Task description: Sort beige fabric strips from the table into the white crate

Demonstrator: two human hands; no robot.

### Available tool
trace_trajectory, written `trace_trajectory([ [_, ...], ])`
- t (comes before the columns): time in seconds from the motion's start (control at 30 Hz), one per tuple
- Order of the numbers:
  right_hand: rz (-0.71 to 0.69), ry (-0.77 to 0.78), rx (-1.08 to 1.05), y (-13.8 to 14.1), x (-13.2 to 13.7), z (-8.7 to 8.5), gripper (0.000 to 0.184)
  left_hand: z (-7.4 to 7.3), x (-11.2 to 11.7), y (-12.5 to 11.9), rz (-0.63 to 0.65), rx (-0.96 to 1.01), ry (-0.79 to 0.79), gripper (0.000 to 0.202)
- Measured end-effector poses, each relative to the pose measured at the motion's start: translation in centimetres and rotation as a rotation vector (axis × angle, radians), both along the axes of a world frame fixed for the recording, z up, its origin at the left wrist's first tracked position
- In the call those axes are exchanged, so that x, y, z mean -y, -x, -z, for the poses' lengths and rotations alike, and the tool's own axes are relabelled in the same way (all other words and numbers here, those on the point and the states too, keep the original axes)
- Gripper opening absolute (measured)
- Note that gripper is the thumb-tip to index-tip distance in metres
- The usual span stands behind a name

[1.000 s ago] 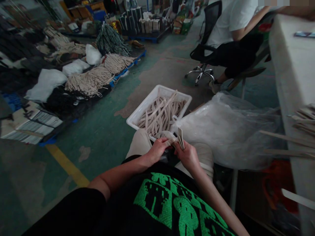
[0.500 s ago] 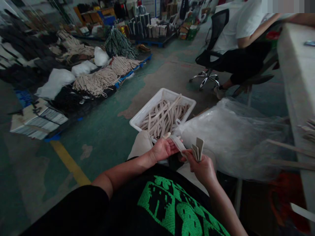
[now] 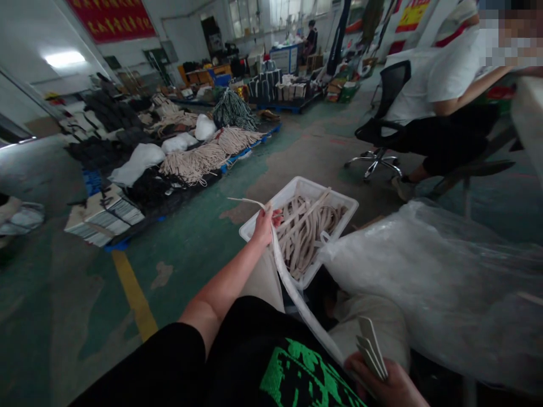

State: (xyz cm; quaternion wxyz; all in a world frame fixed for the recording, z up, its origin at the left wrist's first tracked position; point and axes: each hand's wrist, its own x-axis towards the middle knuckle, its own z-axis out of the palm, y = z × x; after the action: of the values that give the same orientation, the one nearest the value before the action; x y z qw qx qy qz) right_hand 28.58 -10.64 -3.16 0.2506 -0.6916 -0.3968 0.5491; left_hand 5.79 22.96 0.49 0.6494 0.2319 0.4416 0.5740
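Observation:
A long white strap runs diagonally between my two hands, across my lap. My left hand is closed on its far part, above the left edge of the white bin, and a thin loose end sticks out to the left beyond the fingers. Close to my body at lower right, my right hand grips the near part of the strap. Several flat pale strips stand up out of that same hand. Beneath and beyond my left hand, the white plastic bin holds a heap of beige straps.
Clear plastic sheeting bulges to the right of the bin. A seated person in a white shirt is on a black office chair. Pallets on the left bear cord bundles, white bags and a strapped stack.
My hands have moved apart, stretching the strap: the left went forward and left, the right back toward my body. The camera view has tilted up.

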Motion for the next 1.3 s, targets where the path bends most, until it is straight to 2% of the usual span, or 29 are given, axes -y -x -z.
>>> trace_trajectory([
  [0.07,0.066,-0.076,-0.045,0.6,-1.7,-1.2,0.055,0.0,2.8,-0.9,0.254,-0.11,-0.17,0.046],
  [0.13,0.152,-0.129,-0.116,0.7,-3.8,-3.3,0.056,0.1,6.1,-1.7,0.613,-0.196,-0.295,0.051],
  [0.23,0.215,-0.214,-0.273,0.0,-6.6,-6.7,0.081,0.3,10.5,-2.1,1.118,-0.299,-0.348,0.053],
  [0.3,0.244,-0.251,-0.349,-0.6,-7.9,-8.4,0.092,0.6,12.5,-2.0,1.332,-0.344,-0.341,0.051],
  [0.4,0.263,-0.298,-0.431,-1.1,-8.6,-9.8,0.093,1.0,14.1,-1.9,1.479,-0.364,-0.31,0.051],
  [0.57,0.254,-0.299,-0.468,-1.3,-7.4,-9.9,0.069,1.5,13.9,-1.2,1.483,-0.397,-0.256,0.057],
  [0.83,0.221,-0.328,-0.438,-0.6,-5.5,-9.9,0.047,2.0,13.9,-0.9,1.477,-0.451,-0.203,0.062],
  [1.07,0.203,-0.424,-0.196,-0.5,-5.2,-8.7,0.04,2.7,15.0,-0.7,1.357,-0.566,-0.343,0.049],
  [1.2,0.286,-0.436,-0.139,0.0,-5.5,-8.3,0.032,1.4,15.3,-0.7,1.266,-0.623,-0.5,0.043],
  [1.3,0.31,-0.408,-0.168,1.1,-6.0,-8.2,0.032,-0.3,16.1,-1.9,1.133,-0.646,-0.65,0.074],
])
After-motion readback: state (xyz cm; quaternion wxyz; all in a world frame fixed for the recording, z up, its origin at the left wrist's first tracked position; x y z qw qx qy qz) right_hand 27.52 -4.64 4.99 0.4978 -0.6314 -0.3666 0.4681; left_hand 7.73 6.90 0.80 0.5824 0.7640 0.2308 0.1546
